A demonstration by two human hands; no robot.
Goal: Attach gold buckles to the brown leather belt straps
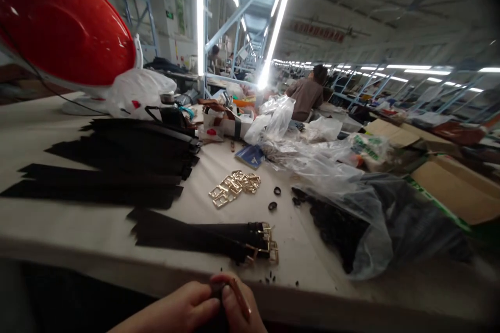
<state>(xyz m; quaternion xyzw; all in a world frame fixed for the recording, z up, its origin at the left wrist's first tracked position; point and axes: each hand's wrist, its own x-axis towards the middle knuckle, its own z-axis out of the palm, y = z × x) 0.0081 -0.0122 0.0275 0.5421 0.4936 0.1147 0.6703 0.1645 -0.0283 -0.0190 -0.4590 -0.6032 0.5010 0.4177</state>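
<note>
At the near table edge, my left hand (pixel 191 303) is closed on a black strap (pixel 217 302), much of which the fingers and frame bottom hide. My right hand (pixel 236 304) pinches the same strap's end, where a gold buckle (pixel 242 302) shows along the fingers. Just beyond both hands lie several black straps with gold buckles (pixel 195 237), stacked with the buckles to the right. Farther back is a pile of loose gold buckles (pixel 236 184). Two small black loops (pixel 274 199) rest to the right of that pile.
Black strips (pixel 117 151) lie stacked at left, below a red round-faced fan (pixel 66 21). A clear plastic bag (pixel 367 239) spills black pieces (pixel 336 223) at right. Cardboard boxes (pixel 457 187) stand beyond it. A blue booklet (pixel 250 156) lies mid-table. Another person (pixel 307 93) is farther back.
</note>
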